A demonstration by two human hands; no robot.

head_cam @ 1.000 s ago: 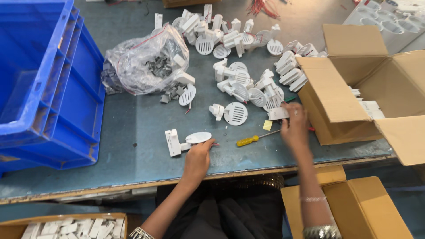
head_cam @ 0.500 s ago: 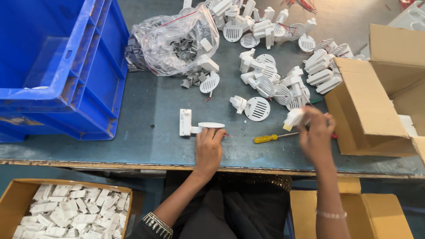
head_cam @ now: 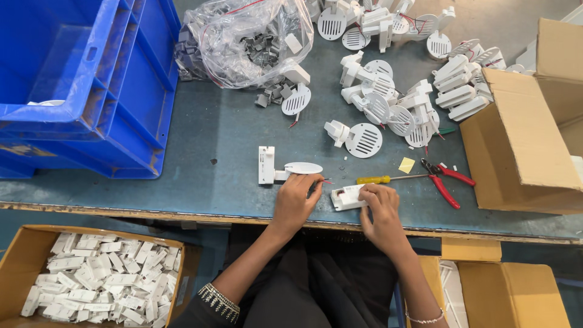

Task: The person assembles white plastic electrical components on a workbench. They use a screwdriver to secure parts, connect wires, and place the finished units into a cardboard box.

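The right hand grips a small white block near the front edge of the bench, fingers curled around its right end; the block is a short rectangular plastic piece with a recessed face, lying flat and slightly tilted. The left hand rests just at 9 o'clock of it, fingertips pressed on the thin wires of a white fitting made of an upright oblong piece joined to a flat oval disc; the fingers touch it but whether they pinch anything I cannot tell. At 3 o'clock of the block lie a yellow-handled screwdriver and red-handled pliers, close together; a small yellow scrap sits just above them. At 12 o'clock a heap of white slotted parts spreads across the bench, with bare surface between it and the hands. A clear bag of grey pieces lies at 11 o'clock; blue crates crowd the 9 to 10 o'clock side; an open cardboard box closes off 3 o'clock. Below the bench edge at 8 o'clock stands a carton of white pieces.
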